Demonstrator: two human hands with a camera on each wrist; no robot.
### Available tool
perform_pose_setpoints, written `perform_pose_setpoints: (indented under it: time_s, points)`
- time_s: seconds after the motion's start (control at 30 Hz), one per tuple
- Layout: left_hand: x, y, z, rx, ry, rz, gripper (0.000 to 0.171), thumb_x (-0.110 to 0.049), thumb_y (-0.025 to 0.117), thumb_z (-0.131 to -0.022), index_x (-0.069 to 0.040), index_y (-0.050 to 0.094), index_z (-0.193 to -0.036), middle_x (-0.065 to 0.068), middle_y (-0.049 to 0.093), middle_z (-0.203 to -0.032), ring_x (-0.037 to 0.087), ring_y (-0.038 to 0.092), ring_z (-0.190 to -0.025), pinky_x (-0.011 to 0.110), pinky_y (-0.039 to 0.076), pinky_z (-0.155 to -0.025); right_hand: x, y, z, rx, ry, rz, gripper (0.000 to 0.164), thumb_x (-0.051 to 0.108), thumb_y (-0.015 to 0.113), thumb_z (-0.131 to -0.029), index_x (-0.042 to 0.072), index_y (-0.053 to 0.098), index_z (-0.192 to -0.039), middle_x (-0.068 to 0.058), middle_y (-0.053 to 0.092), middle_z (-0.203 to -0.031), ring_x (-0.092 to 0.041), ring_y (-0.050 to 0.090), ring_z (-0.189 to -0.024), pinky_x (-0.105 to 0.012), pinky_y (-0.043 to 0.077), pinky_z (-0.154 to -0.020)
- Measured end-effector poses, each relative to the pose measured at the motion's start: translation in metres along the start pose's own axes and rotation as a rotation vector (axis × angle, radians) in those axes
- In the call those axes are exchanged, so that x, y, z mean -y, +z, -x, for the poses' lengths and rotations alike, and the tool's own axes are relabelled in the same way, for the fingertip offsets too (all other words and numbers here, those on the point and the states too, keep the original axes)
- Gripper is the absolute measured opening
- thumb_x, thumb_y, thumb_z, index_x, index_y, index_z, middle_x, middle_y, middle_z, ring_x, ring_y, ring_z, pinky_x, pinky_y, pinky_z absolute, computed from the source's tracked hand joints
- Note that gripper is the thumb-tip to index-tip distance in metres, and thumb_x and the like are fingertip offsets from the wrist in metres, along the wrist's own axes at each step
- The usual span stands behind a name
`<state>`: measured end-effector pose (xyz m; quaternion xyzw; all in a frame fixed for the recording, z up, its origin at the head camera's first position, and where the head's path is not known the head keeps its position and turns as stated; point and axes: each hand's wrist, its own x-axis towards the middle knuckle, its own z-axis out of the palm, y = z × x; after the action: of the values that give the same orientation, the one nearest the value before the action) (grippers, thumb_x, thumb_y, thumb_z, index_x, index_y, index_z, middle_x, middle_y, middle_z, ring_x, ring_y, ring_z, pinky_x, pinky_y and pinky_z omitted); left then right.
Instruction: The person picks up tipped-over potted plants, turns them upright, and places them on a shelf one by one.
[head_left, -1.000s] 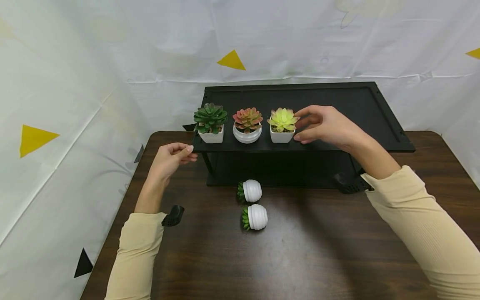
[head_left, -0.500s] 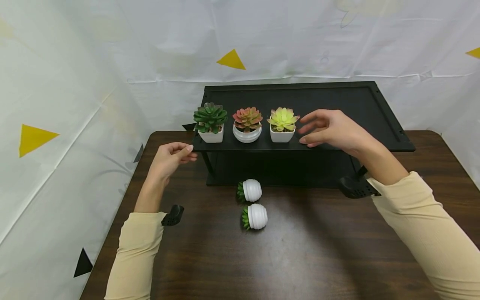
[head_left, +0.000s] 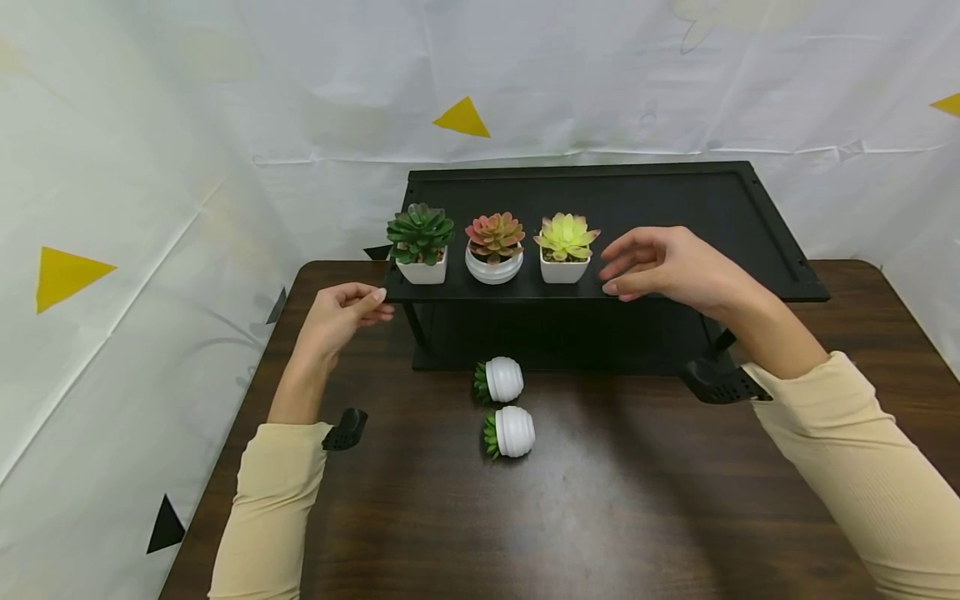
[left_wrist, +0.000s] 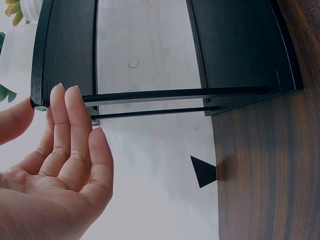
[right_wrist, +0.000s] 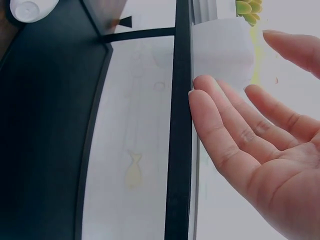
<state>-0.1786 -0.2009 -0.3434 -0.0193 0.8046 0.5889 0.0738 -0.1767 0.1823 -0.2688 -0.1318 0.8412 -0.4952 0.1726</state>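
At the front left corner of a black two-tier shelf (head_left: 675,217), my left hand (head_left: 341,321) pinches the top board, thumb above and fingers beneath. The left wrist view shows that thumb (left_wrist: 17,120) against the board's edge. My right hand (head_left: 671,262) is just right of the yellow-green succulent (head_left: 565,242), apart from its square white pot, fingers relaxed and holding nothing. In the right wrist view its fingertips (right_wrist: 202,100) are beside the board's edge. Left of that plant stand a reddish succulent (head_left: 495,242) in a round white pot and a dark green succulent (head_left: 422,242) in a square pot.
Two small green plants in ribbed white pots, one nearer the shelf (head_left: 505,380) and one nearer me (head_left: 515,432), lie on their sides on the brown wooden table (head_left: 600,517). A white sheet (head_left: 337,83) hangs behind and at the left.
My right hand has let go of the yellow-green succulent's pot and drawn back slightly to the right and toward me. The left hand and the plants stay in place.
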Motion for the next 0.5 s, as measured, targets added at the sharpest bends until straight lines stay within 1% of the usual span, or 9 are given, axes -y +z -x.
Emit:
perform_pose_setpoints:
  time_s: [0.1,0.2,0.33,0.5]
  points:
    - [-0.0002,-0.0002,0.0,0.001,0.001,0.003,0.032,-0.019,0.054,-0.094,0.008,0.055,-0.111,0.001,0.063,-0.084,0.01,0.064,-0.077,0.037,0.046,-0.09,-0.0014,0.0007,0.0016,0.014,-0.008,-0.013,0.036,0.004,0.063,-0.085,-0.007,0.05,-0.118,-0.017,0.063,-0.101,-0.019,0.064,-0.083,-0.03,0.053,-0.075]
    - [-0.0004,-0.0002,0.0002,0.0,0.0,0.011,0.033,-0.02,0.055,-0.094,0.008,0.055,-0.111,0.002,0.063,-0.084,0.009,0.064,-0.076,0.038,0.046,-0.091,-0.0033,0.0019,0.0035,0.027,-0.014,-0.024,0.036,0.003,0.063,-0.085,-0.008,0.051,-0.117,-0.014,0.064,-0.098,-0.019,0.064,-0.083,-0.03,0.053,-0.075]
    - [-0.0004,-0.0003,0.0003,0.0,0.002,0.015,0.033,-0.02,0.055,-0.093,0.008,0.055,-0.111,0.001,0.063,-0.083,0.009,0.064,-0.076,0.036,0.047,-0.09,-0.006,0.0043,0.006,0.039,-0.02,-0.027,0.035,0.003,0.063,-0.085,-0.009,0.051,-0.116,-0.013,0.064,-0.098,-0.019,0.064,-0.085,-0.029,0.053,-0.077]
    - [-0.0003,-0.0004,0.0001,0.003,0.002,0.017,0.032,-0.019,0.055,-0.093,0.007,0.055,-0.111,-0.001,0.063,-0.082,0.008,0.064,-0.076,0.035,0.047,-0.089,-0.0084,0.006,0.0099,0.077,-0.049,0.019,0.036,0.009,0.065,-0.085,-0.007,0.052,-0.116,-0.014,0.063,-0.101,-0.017,0.063,-0.088,-0.025,0.051,-0.079]
